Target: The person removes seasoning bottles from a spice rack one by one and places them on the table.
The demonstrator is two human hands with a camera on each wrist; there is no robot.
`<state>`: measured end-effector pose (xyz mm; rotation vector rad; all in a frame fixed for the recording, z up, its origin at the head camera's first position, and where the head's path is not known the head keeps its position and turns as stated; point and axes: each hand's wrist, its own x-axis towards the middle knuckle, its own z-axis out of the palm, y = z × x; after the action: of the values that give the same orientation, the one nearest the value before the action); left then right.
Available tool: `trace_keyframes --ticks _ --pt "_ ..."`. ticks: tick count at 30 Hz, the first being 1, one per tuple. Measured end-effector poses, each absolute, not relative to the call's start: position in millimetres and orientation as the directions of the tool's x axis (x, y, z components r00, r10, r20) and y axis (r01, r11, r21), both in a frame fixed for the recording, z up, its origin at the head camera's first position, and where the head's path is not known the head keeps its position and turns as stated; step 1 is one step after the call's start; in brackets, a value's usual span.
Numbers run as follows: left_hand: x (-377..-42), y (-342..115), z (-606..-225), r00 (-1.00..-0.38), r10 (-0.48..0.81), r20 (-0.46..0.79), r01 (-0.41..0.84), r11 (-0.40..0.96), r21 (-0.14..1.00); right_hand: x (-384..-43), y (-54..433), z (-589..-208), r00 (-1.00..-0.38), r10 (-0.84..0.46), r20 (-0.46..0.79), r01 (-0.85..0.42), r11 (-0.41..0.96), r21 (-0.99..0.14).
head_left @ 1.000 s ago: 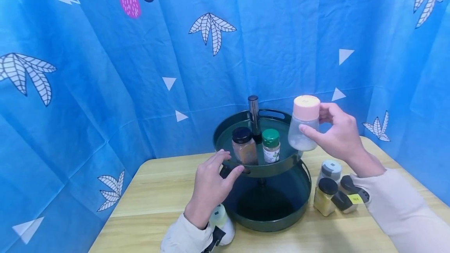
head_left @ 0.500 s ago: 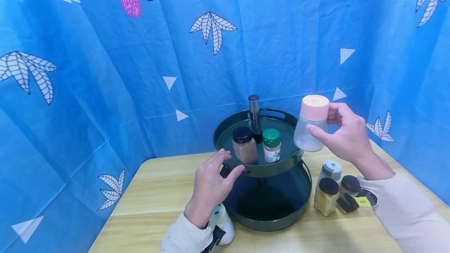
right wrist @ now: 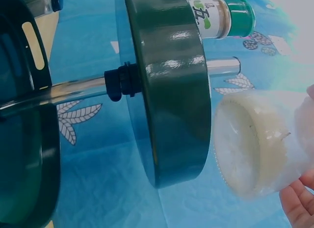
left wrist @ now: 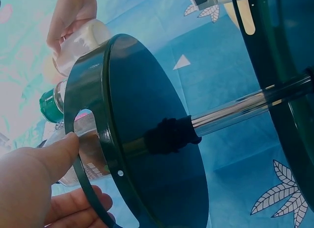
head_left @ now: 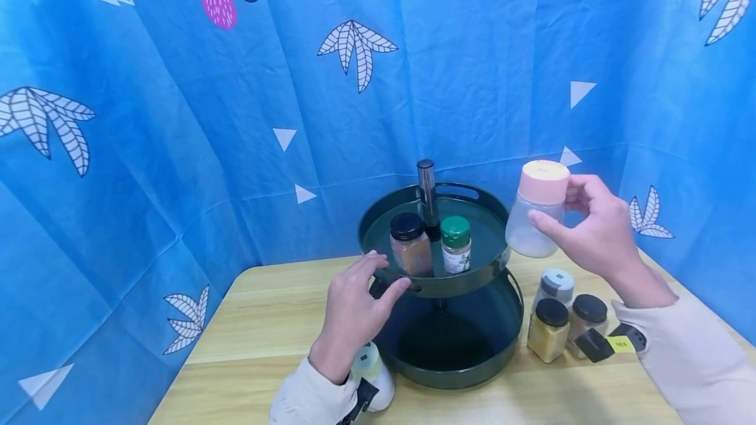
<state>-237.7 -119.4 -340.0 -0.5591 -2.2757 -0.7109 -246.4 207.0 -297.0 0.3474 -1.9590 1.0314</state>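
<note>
A frosted jar with a pink lid [head_left: 536, 220] is held up by my right hand [head_left: 602, 231], thumb on the near side and fingers behind. It hangs upright just right of the upper tier of a dark green two-tier round tray [head_left: 455, 286]; its pale base [right wrist: 238, 144] shows in the right wrist view. My left hand [head_left: 353, 310] grips the upper tier's rim at the handle slot, with fingertips showing through the slot in the left wrist view. On that tier stand a black-lidded spice jar [head_left: 410, 248] and a green-capped spice bottle [head_left: 456, 246].
Right of the tray, a grey-lidded jar [head_left: 554, 286] and black-lidded jars [head_left: 548, 332] stand near my right sleeve [head_left: 679, 346]. A white jar [head_left: 378, 382] stands partly hidden beneath my left wrist. Blue patterned cloth [head_left: 248, 117] hangs behind the wooden table [head_left: 236, 359].
My right hand has moved to the right with the pink-lidded jar, from over the upper tier's right side to beyond its edge. My left hand has stayed at the rim.
</note>
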Motion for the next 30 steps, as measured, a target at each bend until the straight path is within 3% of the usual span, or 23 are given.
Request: trace_keyframes --ticks 12,30 --pt "-238 -119 -341 -0.685 0.186 0.705 0.561 0.752 0.346 -242 215 -304 -0.595 0.163 0.787 -0.559 0.620 -0.551" --pt "-238 -119 -341 -0.674 0.190 0.714 0.572 0.745 0.343 -238 226 -313 -0.683 0.184 0.707 -0.416 0.697 -0.584"
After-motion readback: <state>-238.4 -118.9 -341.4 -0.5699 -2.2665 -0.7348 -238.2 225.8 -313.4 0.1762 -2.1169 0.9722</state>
